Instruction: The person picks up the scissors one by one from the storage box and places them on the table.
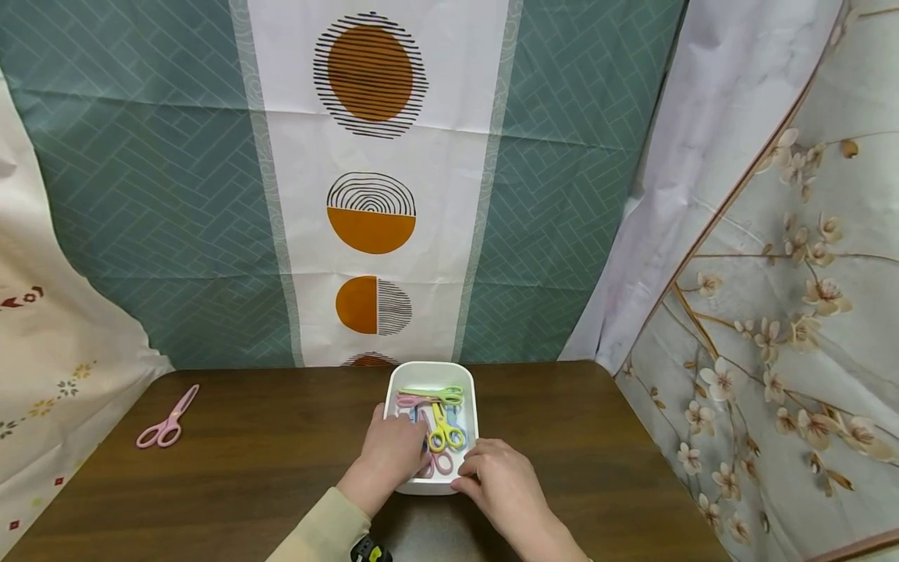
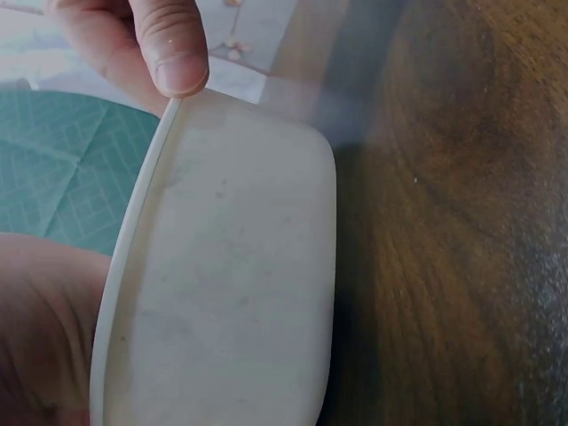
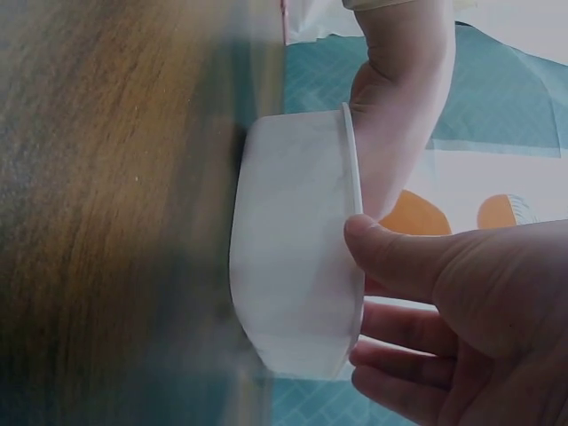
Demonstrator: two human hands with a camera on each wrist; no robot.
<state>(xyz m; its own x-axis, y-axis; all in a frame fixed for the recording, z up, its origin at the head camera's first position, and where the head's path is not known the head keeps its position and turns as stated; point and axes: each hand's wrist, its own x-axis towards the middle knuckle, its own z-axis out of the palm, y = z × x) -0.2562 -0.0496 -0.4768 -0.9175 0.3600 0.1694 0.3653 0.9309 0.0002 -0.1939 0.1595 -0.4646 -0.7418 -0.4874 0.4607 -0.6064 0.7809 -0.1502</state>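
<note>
A white plastic bin (image 1: 431, 486) stands on the table, holding several pairs of child-size scissors. Yellow scissors (image 1: 439, 437) and green-handled scissors (image 1: 449, 396) lie uppermost, with pink scissors (image 1: 441, 463) and light blue ones among them. My left hand (image 1: 395, 445) reaches over the bin's left rim, its fingertips down among the scissors and partly hidden; I cannot tell whether they grip a pair. At the near right corner, my right hand (image 1: 502, 476) holds the bin by its rim, thumb (image 3: 382, 244) at the near wall and fingers along the right side.
One pair of pink scissors (image 1: 168, 421) lies apart at the left of the brown wooden table (image 1: 281, 437). A green and white patterned curtain (image 1: 379, 156) hangs behind the table's far edge, with floral cloths (image 1: 787, 351) at the sides.
</note>
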